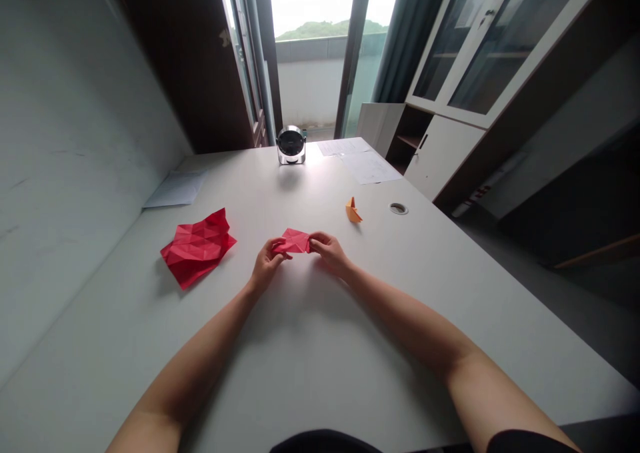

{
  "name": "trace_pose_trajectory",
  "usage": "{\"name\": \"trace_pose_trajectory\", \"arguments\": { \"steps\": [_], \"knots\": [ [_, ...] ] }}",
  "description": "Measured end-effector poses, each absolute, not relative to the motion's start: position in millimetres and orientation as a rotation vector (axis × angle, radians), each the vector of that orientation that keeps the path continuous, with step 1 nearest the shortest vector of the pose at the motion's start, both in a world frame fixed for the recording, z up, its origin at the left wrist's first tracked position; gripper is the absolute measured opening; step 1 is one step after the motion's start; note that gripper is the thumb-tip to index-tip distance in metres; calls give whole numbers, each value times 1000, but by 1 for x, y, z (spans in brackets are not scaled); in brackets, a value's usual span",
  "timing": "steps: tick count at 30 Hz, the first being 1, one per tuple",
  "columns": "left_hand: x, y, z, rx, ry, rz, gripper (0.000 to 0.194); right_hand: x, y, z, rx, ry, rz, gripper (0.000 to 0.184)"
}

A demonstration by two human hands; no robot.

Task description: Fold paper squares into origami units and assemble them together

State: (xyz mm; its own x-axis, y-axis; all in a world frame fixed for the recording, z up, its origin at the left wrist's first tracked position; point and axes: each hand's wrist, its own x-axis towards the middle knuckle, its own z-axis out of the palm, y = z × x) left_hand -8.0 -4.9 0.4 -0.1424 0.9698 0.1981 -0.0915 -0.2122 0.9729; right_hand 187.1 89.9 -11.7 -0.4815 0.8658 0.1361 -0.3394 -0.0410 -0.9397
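A small folded piece of red paper (295, 240), creased across its face, is held out flat between both hands in the middle of the table. My left hand (269, 258) pinches its left end, thumb toward me and fingers behind. At the other end, my right hand (329, 250) grips the paper's right edge with thumb and fingers. To the left lies a larger sheet of red paper (197, 246), unfolded and full of crease lines, with raised corners. A small orange folded-paper figure (353, 211) stands beyond my right hand.
The white table (310, 360) meets a wall on its left. Toward the back stand a round silver-and-black device (291, 144) and white paper sheets (370, 166). Another paper stack (176, 188) lies back left. A cable hole (399, 208) sits near the right edge.
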Motion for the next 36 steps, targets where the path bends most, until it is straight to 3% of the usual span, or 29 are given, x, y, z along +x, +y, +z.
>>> {"name": "trace_pose_trajectory", "arguments": {
  "steps": [10,19,30,36],
  "knots": [
    [-11,-5,-1,1299,1193,1446,33,186,84,-7,-543,-1552,1577,30],
    [-10,-4,2,1223,1197,1514,40,185,87,-5,-636,-1332,1575,33],
    [-11,-5,1,1233,1269,1529,23,187,86,-3,-599,-1465,1614,25],
    [-11,-6,2,1249,1313,1503,26,188,86,-3,-614,-1502,1588,23]
  ]
}}
